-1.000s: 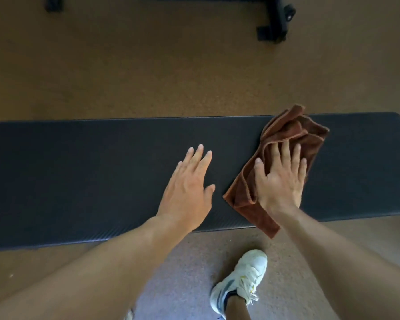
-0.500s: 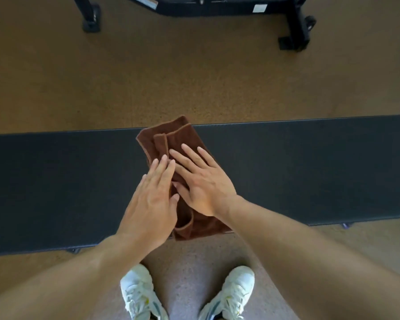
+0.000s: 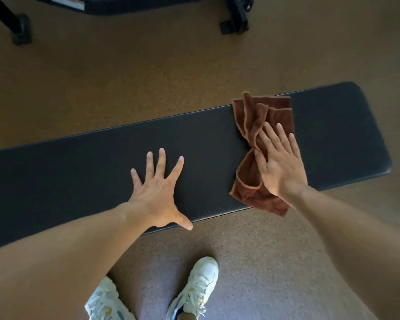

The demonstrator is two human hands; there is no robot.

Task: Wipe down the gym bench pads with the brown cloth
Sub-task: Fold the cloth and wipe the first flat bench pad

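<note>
A long black bench pad point(image 3: 83, 162) runs across the view, its rounded right end in sight. The crumpled brown cloth point(image 3: 263, 112) lies across the pad near that end, one corner hanging over the near edge. My right hand point(image 3: 277, 160) presses flat on the cloth, fingers extended, palm down. My left hand point(image 3: 157, 188) rests flat on the bare pad to the left of the cloth, fingers spread wide, thumb at the near edge, holding nothing.
Brown speckled floor point(image 3: 148, 72) surrounds the bench. A black metal frame with feet point(image 3: 234, 24) stands at the far side. My white sneakers point(image 3: 194, 287) are on the floor just in front of the bench.
My right hand has slid the cloth from the pad's middle toward its right end. My left hand has come off the cloth and now lies spread on the bare pad.
</note>
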